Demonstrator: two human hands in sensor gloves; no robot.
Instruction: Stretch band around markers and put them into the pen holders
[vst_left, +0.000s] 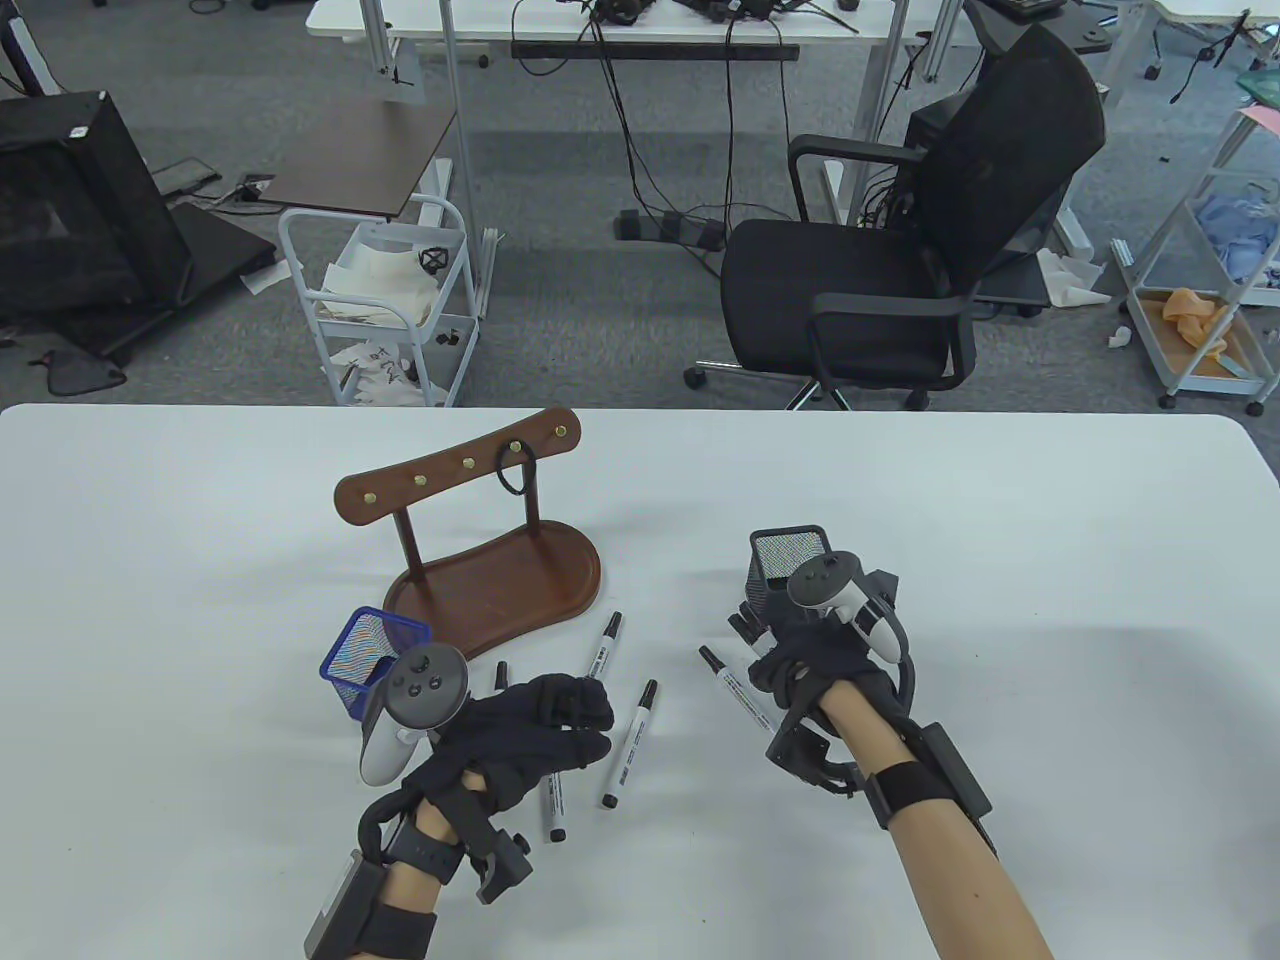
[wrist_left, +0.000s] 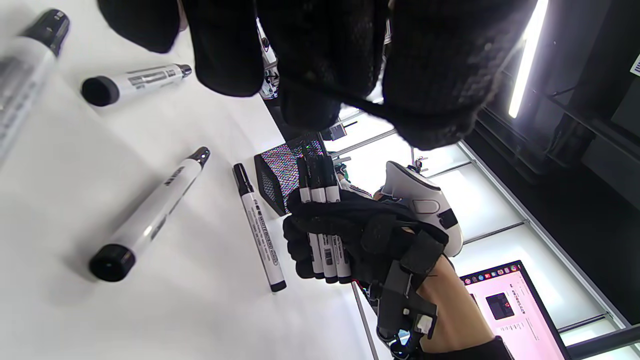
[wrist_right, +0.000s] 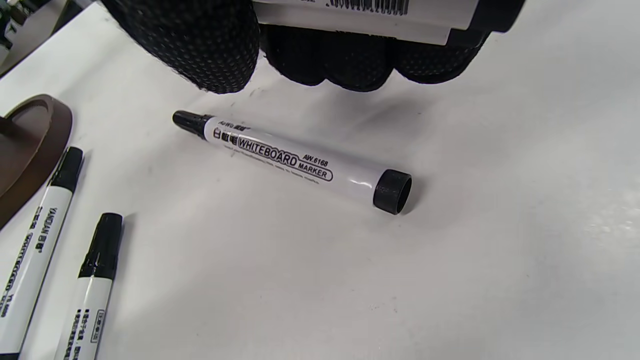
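Observation:
My right hand (vst_left: 790, 665) grips a bundle of three white markers with black caps (wrist_left: 322, 225), just in front of the black mesh pen holder (vst_left: 790, 560). The bundle's barrels show above the fingers (wrist_right: 320, 55) in the right wrist view. My left hand (vst_left: 555, 725) hovers with curled fingers over loose markers, and a thin black band (wrist_left: 350, 100) runs across its fingertips. Single markers lie between the hands (vst_left: 606, 645), (vst_left: 630, 745), (vst_left: 740, 692) and under the left hand (vst_left: 553, 805). A blue mesh pen holder (vst_left: 368, 662) stands beside the left hand.
A brown wooden hook rack (vst_left: 470, 540) stands behind the markers, with a black band (vst_left: 515, 475) hanging on one hook. Beyond the table's far edge are an office chair (vst_left: 900, 270) and a white cart (vst_left: 380, 300).

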